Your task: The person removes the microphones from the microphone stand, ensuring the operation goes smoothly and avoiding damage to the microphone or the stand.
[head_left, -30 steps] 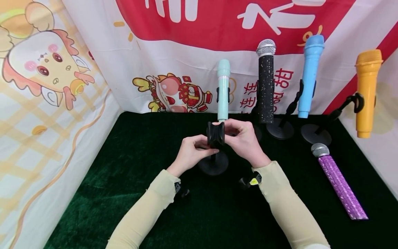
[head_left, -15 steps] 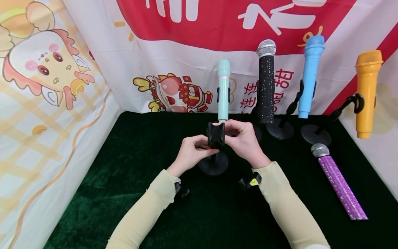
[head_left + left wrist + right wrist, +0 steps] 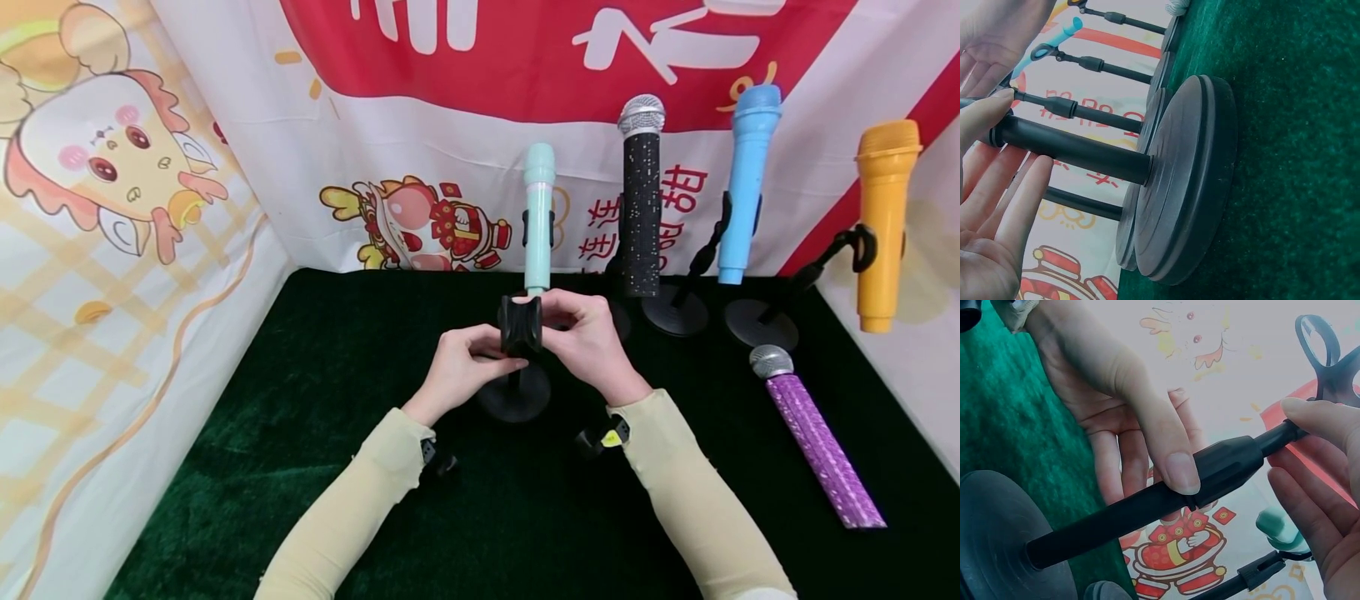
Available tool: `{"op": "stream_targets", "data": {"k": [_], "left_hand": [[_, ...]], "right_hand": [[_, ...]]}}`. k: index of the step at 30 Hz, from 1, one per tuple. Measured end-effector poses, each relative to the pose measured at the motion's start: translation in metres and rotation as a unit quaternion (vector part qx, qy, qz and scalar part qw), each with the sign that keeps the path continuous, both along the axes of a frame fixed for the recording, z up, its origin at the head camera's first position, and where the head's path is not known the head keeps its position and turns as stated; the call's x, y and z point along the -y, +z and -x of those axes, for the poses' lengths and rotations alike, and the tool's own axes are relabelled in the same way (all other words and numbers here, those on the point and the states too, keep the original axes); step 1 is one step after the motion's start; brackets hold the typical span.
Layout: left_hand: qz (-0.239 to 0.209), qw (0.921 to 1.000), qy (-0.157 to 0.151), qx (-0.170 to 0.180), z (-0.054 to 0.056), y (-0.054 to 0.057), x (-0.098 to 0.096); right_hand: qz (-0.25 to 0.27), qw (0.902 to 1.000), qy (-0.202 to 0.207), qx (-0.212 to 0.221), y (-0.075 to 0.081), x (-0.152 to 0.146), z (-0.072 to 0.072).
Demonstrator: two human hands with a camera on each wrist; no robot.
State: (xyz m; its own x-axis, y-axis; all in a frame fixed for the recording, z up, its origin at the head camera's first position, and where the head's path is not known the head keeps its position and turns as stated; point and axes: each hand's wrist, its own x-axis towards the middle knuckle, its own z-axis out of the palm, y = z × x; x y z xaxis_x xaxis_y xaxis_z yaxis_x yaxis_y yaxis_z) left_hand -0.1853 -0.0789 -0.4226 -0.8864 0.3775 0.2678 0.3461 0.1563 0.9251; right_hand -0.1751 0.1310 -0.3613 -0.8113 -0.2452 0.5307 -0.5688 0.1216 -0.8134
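Note:
A black microphone stand (image 3: 516, 402) stands upright on its round base in front of me, its clip (image 3: 521, 325) at the top facing me. My left hand (image 3: 461, 371) holds the pole; in the right wrist view its thumb lies along the thick collar (image 3: 1225, 469). My right hand (image 3: 588, 337) pinches the thin rod just under the clip, as the right wrist view shows. The clip holds no microphone. On the right, a purple glitter microphone (image 3: 825, 450) with a silver head lies on the cloth, apart from both hands.
Behind, a mint microphone (image 3: 538, 221), a black one (image 3: 642, 208), a light blue one (image 3: 748, 183) and a yellow one (image 3: 887, 225) sit in stands. Dark green cloth (image 3: 300, 467) covers the table. Printed fabric (image 3: 420, 117) hangs at the back and sides.

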Motion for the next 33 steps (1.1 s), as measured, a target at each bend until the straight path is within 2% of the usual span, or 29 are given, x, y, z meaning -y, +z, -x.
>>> {"op": "stream_targets", "data": {"k": [3,10,22,33], "left_hand": [[0.006,0.9999,0.008,0.01,0.0,0.0,-0.001],[0.011,0.9994,0.025,0.02,0.0,0.0,-0.004],[-0.005,1.0,0.001,0.002,0.003,-0.003,-0.002],[0.001,1.0,0.007,-0.005,0.002,-0.003,-0.002]], "right_hand": [[-0.004,1.0,-0.003,0.001,0.002,0.0,-0.002],[-0.008,1.0,-0.004,-0.003,0.016,0.005,-0.018],[-0.008,1.0,0.001,-0.003,0.004,0.005,-0.018],[-0.027,0.9964,-0.049,-0.064,0.005,0.011,-0.025]]}}
